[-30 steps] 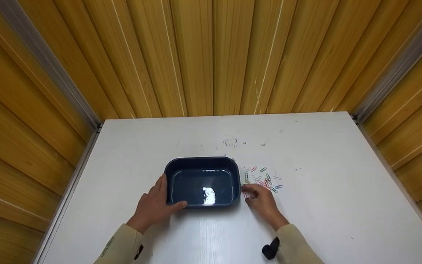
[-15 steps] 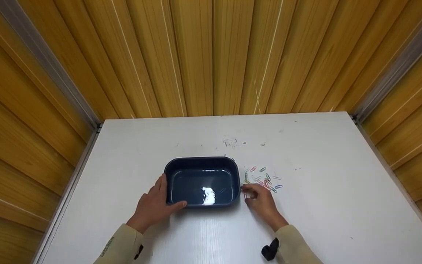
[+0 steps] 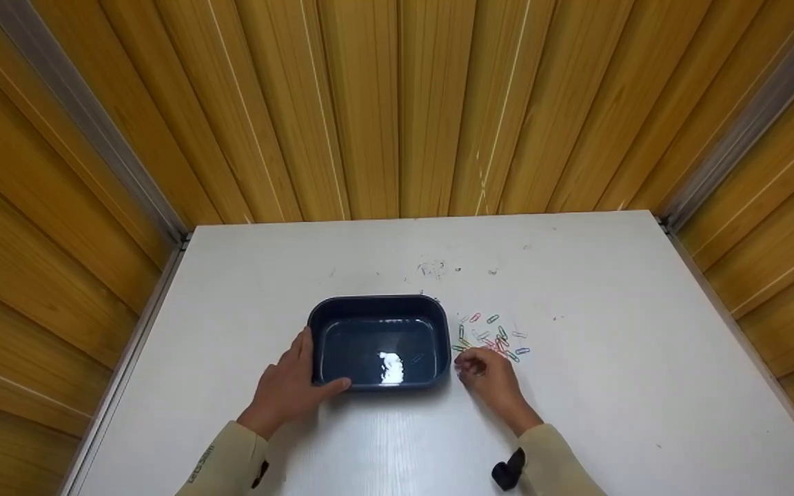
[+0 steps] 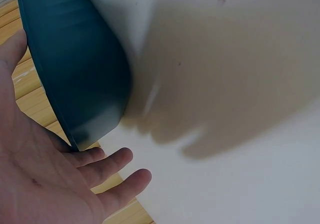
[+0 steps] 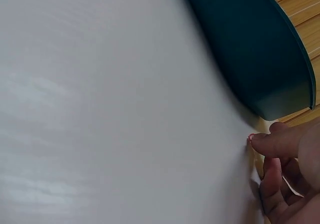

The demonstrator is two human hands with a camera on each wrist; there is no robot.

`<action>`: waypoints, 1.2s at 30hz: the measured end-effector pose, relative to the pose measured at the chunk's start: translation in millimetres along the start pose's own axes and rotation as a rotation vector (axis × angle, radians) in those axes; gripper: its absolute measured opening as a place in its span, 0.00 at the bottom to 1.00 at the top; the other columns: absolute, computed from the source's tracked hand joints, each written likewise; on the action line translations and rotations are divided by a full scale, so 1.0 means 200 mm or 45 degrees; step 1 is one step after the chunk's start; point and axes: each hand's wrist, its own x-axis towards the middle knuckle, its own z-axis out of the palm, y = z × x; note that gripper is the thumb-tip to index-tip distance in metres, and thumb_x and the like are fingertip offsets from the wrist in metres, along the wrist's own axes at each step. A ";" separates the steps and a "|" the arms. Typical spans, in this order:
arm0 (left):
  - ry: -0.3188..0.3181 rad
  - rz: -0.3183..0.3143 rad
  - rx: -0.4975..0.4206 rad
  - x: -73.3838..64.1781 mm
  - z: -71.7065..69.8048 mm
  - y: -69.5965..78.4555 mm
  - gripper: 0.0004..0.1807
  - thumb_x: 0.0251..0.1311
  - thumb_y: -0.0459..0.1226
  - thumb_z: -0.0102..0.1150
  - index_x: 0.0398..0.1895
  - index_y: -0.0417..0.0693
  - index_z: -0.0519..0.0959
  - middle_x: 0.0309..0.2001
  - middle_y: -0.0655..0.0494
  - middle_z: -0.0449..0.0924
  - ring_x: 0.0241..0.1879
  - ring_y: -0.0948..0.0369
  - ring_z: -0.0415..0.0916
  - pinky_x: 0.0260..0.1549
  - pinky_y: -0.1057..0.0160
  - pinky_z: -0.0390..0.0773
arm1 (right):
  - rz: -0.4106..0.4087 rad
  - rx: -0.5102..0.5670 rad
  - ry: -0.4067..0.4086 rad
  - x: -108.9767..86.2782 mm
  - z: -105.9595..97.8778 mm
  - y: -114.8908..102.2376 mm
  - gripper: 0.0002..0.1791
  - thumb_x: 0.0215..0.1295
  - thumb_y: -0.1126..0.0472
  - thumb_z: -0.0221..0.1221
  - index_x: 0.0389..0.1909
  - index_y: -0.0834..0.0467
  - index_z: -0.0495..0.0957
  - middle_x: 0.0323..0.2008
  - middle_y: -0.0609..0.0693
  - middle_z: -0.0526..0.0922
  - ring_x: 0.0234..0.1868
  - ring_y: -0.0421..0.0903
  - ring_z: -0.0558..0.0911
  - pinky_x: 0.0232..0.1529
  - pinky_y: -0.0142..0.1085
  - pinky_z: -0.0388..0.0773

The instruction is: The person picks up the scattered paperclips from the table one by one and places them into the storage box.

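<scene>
A dark blue rectangular tub (image 3: 328, 308) sits on the white table. At its left side my left hand (image 3: 290, 393) rests with straight fingers along the wall and the thumb on the front rim. In the left wrist view, the left fingers (image 4: 122, 159) are spread beside the tub. Just off the tub's right wall is my right hand (image 3: 493, 379), low over the table. Its thumb and forefinger pinch a red paper clip (image 5: 250, 137), mostly hidden by the fingertips. One paper clip (image 3: 417, 359) lies faintly visible on the tub's floor.
Several coloured paper clips (image 3: 500, 337) are scattered right of the tub, just beyond the right hand. Dark scuff marks (image 3: 431, 267) show on the tabletop (image 3: 597, 289) behind the tub. Yellow wood-look panels (image 3: 369, 110) wall in the back and sides.
My right thumb and fingertips have come together on the red paper clip, which showed between them on the table before. The left hand and the tub keep their place.
</scene>
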 end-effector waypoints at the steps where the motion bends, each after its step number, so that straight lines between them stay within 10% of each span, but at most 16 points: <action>1: 0.000 0.001 0.001 0.00 0.00 0.00 0.66 0.47 0.72 0.56 0.77 0.40 0.41 0.77 0.44 0.48 0.71 0.46 0.60 0.60 0.34 0.64 | 0.024 -0.002 -0.002 0.00 0.00 0.00 0.15 0.48 0.78 0.66 0.31 0.56 0.83 0.29 0.48 0.83 0.31 0.39 0.77 0.34 0.27 0.76; 36: 0.021 0.011 0.037 0.01 0.01 0.00 0.66 0.47 0.72 0.56 0.77 0.38 0.43 0.76 0.43 0.50 0.68 0.45 0.64 0.58 0.36 0.67 | 0.112 0.001 0.083 0.00 -0.05 -0.09 0.10 0.55 0.71 0.66 0.33 0.52 0.84 0.30 0.45 0.82 0.33 0.39 0.77 0.35 0.28 0.75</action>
